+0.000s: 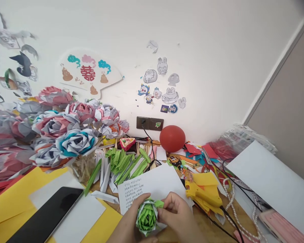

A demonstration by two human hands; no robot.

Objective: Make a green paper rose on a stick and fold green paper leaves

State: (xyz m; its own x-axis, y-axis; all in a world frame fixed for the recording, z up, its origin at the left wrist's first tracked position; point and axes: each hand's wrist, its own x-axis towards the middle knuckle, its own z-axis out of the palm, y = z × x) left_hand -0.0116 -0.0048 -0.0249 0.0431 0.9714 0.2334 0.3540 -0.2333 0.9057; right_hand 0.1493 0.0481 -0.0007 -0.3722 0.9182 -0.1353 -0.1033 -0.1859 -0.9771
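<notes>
A green and white folded-paper flower (147, 217) sits in my left hand (131, 219), whose fingers wrap round its side and base. My right hand (176, 214) pinches a green folded paper strip (158, 204) at the flower's upper right edge. The strip touches the outer petals; whether it is fixed to them I cannot tell. Behind my hands lies a white sheet with handwriting (134, 190). Further back is a pile of folded green paper strips (126, 163), with white folded strips (105, 175) beside it.
Finished paper flowers (77, 141) crowd the left. A black phone (47, 214) rests on yellow and white paper. To the right lie a yellow glue gun (204, 192) with a black cable, scissors (207, 157) and a twisted cord (231, 202). A red balloon (172, 138) stands against the wall.
</notes>
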